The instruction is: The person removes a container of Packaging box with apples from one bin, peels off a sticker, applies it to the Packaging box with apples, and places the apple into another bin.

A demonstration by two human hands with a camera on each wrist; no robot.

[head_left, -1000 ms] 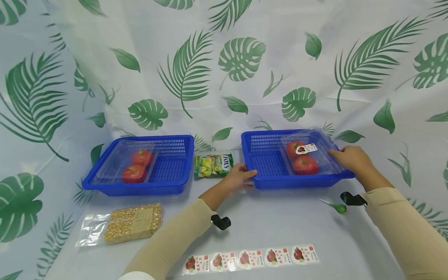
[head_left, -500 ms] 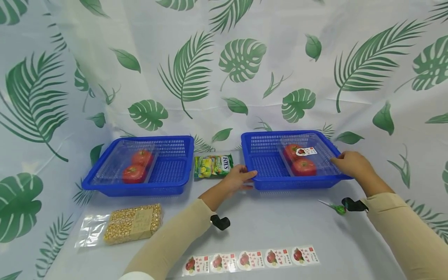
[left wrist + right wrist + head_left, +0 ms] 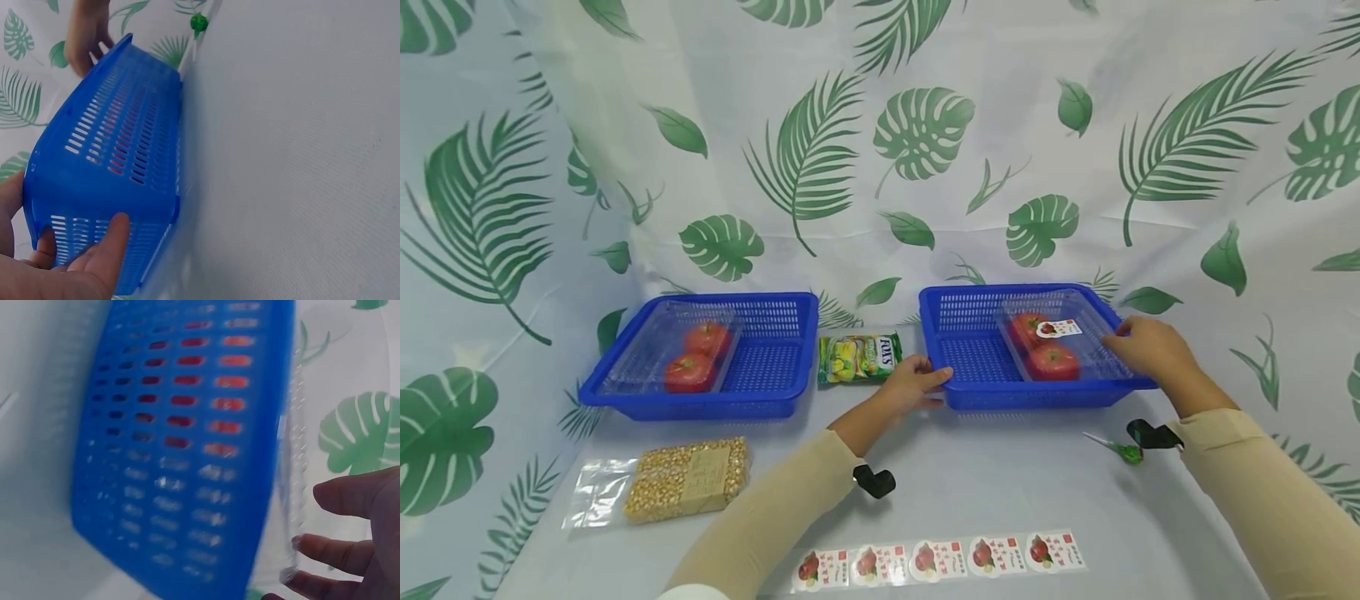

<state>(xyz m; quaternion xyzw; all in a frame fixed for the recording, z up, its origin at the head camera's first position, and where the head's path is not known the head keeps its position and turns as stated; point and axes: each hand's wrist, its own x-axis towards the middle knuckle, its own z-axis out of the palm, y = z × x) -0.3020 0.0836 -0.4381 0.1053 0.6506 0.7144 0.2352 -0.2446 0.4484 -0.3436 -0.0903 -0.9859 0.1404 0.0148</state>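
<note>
In the head view, my left hand [image 3: 910,387] grips the near left corner of the right-hand blue plastic basket [image 3: 1037,396], thumb by the rim and fingers along the outer wall. Inside that basket sits a clear plastic clamshell box [image 3: 1101,362] with two red tomato-like fruits [image 3: 1052,362] and a white fruit sticker [image 3: 1058,328] on its lid. My right hand [image 3: 1152,354] is over the basket's right rim. The right wrist view shows its thumb apart from the box and two fingertips [image 3: 300,542] at the box's edge, without a pinch.
At left, another blue basket [image 3: 700,408] holds a similar clear box [image 3: 643,354] with red fruits. Between the baskets lies a green candy bag [image 3: 859,357]. Nearer are a bag of corn kernels [image 3: 688,479], a strip of several stickers [image 3: 936,560] and a green-wrapped lollipop [image 3: 1127,452].
The clear box has come down at its right side and shifted slightly left, lying lower in the basket. My right hand has loosened at its edge; my left hand keeps its hold.
</note>
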